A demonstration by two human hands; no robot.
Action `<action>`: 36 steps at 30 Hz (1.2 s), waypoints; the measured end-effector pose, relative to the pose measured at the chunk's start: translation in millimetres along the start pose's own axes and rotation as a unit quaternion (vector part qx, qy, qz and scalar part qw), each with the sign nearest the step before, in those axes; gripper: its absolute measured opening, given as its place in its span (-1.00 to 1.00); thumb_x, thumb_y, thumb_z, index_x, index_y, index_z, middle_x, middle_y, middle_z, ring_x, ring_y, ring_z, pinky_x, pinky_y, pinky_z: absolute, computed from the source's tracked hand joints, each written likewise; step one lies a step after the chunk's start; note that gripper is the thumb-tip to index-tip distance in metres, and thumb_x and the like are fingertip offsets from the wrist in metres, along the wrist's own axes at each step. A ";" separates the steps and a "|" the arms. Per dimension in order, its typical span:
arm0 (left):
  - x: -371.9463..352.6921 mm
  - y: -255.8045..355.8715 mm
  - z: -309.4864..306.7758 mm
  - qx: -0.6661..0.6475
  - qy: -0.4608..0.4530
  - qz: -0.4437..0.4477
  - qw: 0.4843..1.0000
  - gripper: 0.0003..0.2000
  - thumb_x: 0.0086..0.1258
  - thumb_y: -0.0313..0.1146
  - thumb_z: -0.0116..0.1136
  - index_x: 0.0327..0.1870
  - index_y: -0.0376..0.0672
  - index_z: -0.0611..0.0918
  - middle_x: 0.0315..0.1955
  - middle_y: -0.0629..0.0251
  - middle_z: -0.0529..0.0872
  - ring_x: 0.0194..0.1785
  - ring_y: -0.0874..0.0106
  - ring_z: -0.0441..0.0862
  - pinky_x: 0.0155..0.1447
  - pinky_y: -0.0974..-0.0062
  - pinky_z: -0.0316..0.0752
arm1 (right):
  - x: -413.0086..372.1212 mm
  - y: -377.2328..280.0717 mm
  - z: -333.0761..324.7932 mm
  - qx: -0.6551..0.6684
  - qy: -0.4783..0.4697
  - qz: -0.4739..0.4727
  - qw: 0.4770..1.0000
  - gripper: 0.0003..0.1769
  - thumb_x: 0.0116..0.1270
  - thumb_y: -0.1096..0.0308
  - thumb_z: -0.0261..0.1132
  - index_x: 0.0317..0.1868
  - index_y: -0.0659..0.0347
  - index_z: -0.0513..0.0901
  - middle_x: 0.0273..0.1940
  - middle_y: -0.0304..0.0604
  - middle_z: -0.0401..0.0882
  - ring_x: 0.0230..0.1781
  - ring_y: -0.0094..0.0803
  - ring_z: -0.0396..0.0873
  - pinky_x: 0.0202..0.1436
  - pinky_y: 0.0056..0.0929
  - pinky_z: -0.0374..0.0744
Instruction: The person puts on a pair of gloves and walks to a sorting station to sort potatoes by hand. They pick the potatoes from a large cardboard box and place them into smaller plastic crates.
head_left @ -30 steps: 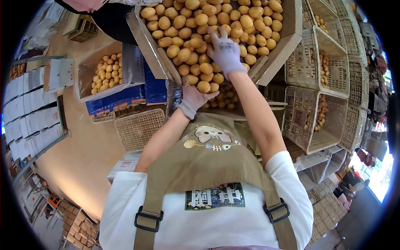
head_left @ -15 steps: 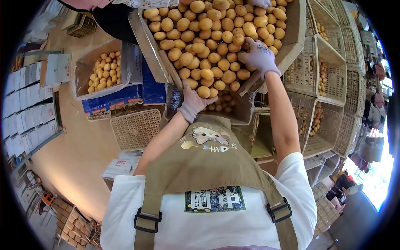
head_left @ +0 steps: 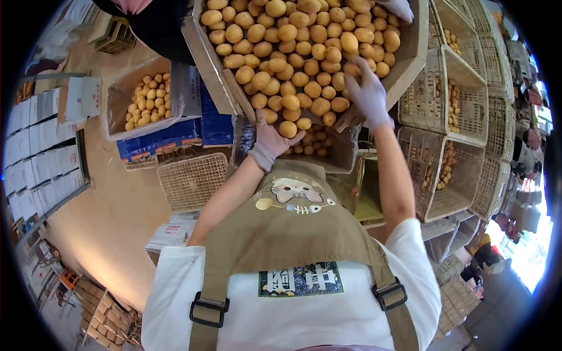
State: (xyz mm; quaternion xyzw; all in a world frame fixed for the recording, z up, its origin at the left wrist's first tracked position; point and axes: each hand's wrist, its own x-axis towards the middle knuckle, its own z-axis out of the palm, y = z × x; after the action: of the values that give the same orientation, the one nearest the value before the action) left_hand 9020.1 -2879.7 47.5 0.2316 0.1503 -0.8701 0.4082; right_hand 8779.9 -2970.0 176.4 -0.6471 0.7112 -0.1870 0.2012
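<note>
Many round yellow-brown fruits or potatoes (head_left: pixel 313 89) lie on a wooden-sided sorting tray (head_left: pixel 206 55). My left hand (head_left: pixel 272 141), in a pale glove, is at the tray's near opening, its fingers spread beside one of the round pieces (head_left: pixel 287 129). Over the tray's right part is my right hand (head_left: pixel 367 96), also gloved and slightly blurred, with fingers apart next to a piece near its fingertips. Below the opening, a lined box (head_left: pixel 342 157) holds more of the pieces.
At the left stands a lined box of the same produce (head_left: pixel 109 114), near an upturned plastic crate (head_left: pixel 193 180). Stacked crates (head_left: pixel 422 111) line the right side. A co-worker's gloved hand (head_left: pixel 399 8) reaches over the tray's far right edge. White cartons (head_left: pixel 44 158) are stacked far left.
My right hand has lifted slightly and its fingers have spread. A piece near the opening has rolled or shifted. The co-worker's hand has moved right.
</note>
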 end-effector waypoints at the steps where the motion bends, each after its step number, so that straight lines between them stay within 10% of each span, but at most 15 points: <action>1: 0.8 0.6 1.3 0.001 -0.001 0.004 1.000 -0.19 0.42 0.50 -0.36 0.58 0.22 0.18 0.59 0.38 0.19 0.63 0.12 0.11 0.50 -0.40 0.06 | -29.3 -5.9 -9.4 0.072 0.066 -0.032 0.995 -0.54 0.37 0.23 0.32 0.27 0.01 0.54 0.07 0.01 0.70 0.11 0.00 0.65 0.16 -0.17 0.59; 4: 0.4 -0.3 1.3 -0.003 0.004 0.006 1.000 -0.18 0.42 0.51 -0.35 0.59 0.22 0.17 0.59 0.38 0.19 0.64 0.15 0.09 0.50 -0.39 0.06 | -124.9 47.2 -15.2 0.126 0.155 -0.054 0.978 -0.59 0.28 0.46 0.42 0.14 0.23 0.60 -0.01 0.10 0.68 -0.06 0.01 0.70 0.00 -0.25 0.66; 7: 0.9 -1.1 0.4 -0.013 0.008 0.000 1.000 -0.18 0.42 0.49 -0.29 0.59 0.20 0.16 0.58 0.38 0.21 0.63 0.17 0.09 0.51 -0.37 0.05 | -196.5 100.4 -24.8 -0.104 0.035 0.103 0.989 -0.62 0.26 0.45 0.36 0.12 0.16 0.65 0.03 0.07 0.68 -0.08 0.05 0.68 -0.01 -0.09 0.65; 9: -0.8 -2.0 1.3 -0.016 0.007 0.002 1.000 -0.18 0.43 0.43 -0.17 0.58 0.13 0.15 0.57 0.38 0.23 0.62 0.18 0.12 0.54 -0.29 0.04 | -206.2 114.3 -23.3 -0.163 0.098 0.029 0.981 -0.63 0.24 0.47 0.35 0.08 0.15 0.68 0.05 0.05 0.67 -0.02 0.04 0.65 0.04 -0.08 0.62; 11: 8.5 -0.6 -20.9 -0.298 -0.169 -0.105 0.934 -0.18 0.42 0.35 -0.03 0.56 0.05 0.16 0.55 0.37 0.27 0.59 0.19 0.17 0.56 -0.20 0.03 | -182.2 78.1 -26.1 -0.100 0.158 -0.023 0.982 -0.65 0.22 0.51 0.33 0.04 0.16 0.72 0.09 0.02 0.66 0.09 0.03 0.60 0.16 -0.07 0.56; 14: 3.4 -6.0 -20.4 0.171 -0.237 0.118 0.949 -0.25 0.41 0.15 0.16 0.48 -0.06 0.22 0.49 0.37 0.35 0.53 0.24 0.25 0.59 0.04 0.05 | -120.5 9.4 -8.3 -0.039 0.169 -0.171 0.970 -0.65 0.19 0.51 0.34 0.02 0.19 0.71 0.04 -0.02 0.65 0.10 -0.01 0.60 0.20 -0.10 0.53; 20: 5.7 4.9 -42.8 0.182 0.231 0.063 0.954 -0.57 0.50 -0.06 0.12 0.33 0.08 0.49 0.38 0.47 0.46 0.45 0.42 0.33 0.51 0.37 0.13 | -51.2 14.5 48.5 -0.096 -0.085 -0.094 0.987 -0.59 0.33 0.14 0.26 0.12 0.13 0.66 0.20 -0.05 0.62 0.27 -0.09 0.51 0.50 0.09 0.24; 22: 6.3 5.5 -59.2 0.285 0.192 0.124 0.931 -0.58 0.48 -0.05 0.15 0.30 0.09 0.52 0.27 0.54 0.52 0.35 0.44 0.40 0.47 0.40 0.12 | -43.9 4.1 45.1 -0.225 0.101 -0.178 0.953 -0.57 0.37 0.10 0.23 0.16 0.09 0.66 0.19 -0.02 0.60 0.23 -0.09 0.56 0.43 0.01 0.37; 23: 7.9 1.9 -73.9 0.349 0.143 0.188 0.907 -0.58 0.47 -0.06 0.16 0.30 0.09 0.52 0.24 0.55 0.54 0.33 0.44 0.41 0.46 0.41 0.12 | -41.7 0.8 43.7 -0.186 -0.026 -0.135 0.973 -0.58 0.39 0.09 0.23 0.17 0.06 0.66 0.24 -0.01 0.57 0.18 -0.04 0.60 0.31 -0.07 0.47; 24: 7.3 2.2 -68.4 0.342 0.146 0.180 0.911 -0.57 0.47 -0.05 0.17 0.30 0.09 0.51 0.24 0.52 0.54 0.35 0.44 0.40 0.47 0.37 0.13 | -36.5 -1.9 41.5 -0.144 -0.151 -0.087 0.974 -0.58 0.40 0.08 0.24 0.19 0.03 0.66 0.29 0.00 0.55 0.12 0.00 0.64 0.20 -0.15 0.58; 28: 0.6 2.7 -31.0 0.246 0.123 0.128 0.953 -0.49 0.45 0.07 0.15 0.34 0.11 0.46 0.31 0.40 0.51 0.43 0.37 0.37 0.48 0.16 0.18 | 20.7 22.6 29.0 -0.193 -0.029 0.002 0.981 -0.63 0.41 0.10 0.22 0.10 0.09 0.58 0.20 0.00 0.59 0.10 -0.08 0.66 0.07 -0.09 0.63; 36: -0.4 4.5 27.4 0.011 0.115 0.028 0.993 -0.24 0.41 0.39 -0.11 0.52 0.15 0.29 0.52 0.32 0.28 0.59 0.14 0.15 0.49 -0.38 0.03 | 53.0 17.8 34.7 -0.267 -0.107 0.072 0.955 -0.37 0.29 0.05 0.40 0.22 0.19 0.40 0.19 0.06 0.54 0.12 0.03 0.65 0.06 0.04 0.63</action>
State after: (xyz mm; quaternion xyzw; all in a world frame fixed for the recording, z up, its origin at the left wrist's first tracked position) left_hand 9016.1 -2894.6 70.6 0.3386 0.1800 -0.8274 0.4103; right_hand 8778.8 -3021.4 135.2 -0.6409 0.7540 0.0946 0.1087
